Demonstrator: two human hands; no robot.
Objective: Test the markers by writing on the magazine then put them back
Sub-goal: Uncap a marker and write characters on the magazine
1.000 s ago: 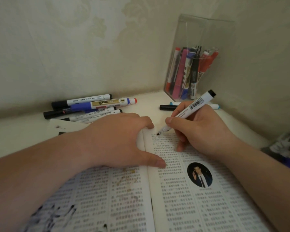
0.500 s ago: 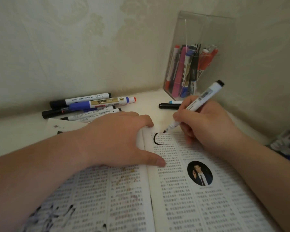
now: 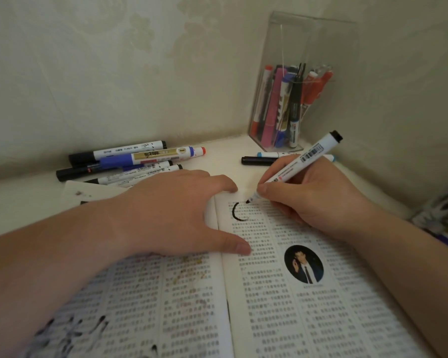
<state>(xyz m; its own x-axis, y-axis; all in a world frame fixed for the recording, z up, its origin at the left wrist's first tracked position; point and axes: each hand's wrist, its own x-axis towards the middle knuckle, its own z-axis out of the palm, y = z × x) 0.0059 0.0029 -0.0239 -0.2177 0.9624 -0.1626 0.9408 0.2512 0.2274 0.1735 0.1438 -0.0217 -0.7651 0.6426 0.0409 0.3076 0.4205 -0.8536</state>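
A pale tabletop [image 3: 23, 200] runs into a corner where 2 wallpapered walls [image 3: 114, 73] meet at 1 o'clock. An open magazine [image 3: 295, 319] fills the near half, from 4 to 8 o'clock, its far edge short of the walls.

The left hand [image 3: 171, 213] lies flat on the left page, fingers spread, thumb across the gutter. The right hand [image 3: 318, 200] grips a white marker [image 3: 298, 164], its black tip touching the top of the right page beside a curved black stroke [image 3: 236, 211].

A clear holder [image 3: 321, 42] of markers stands in the corner, with 2 loose markers [image 3: 254, 160] lying in front of it. A pile of markers [image 3: 130, 161] lies at 10 o'clock along the wall. Bare tabletop shows between pile and holder at 12 o'clock. Blurred clutter [image 3: 440, 213] crowds the 3 o'clock edge.
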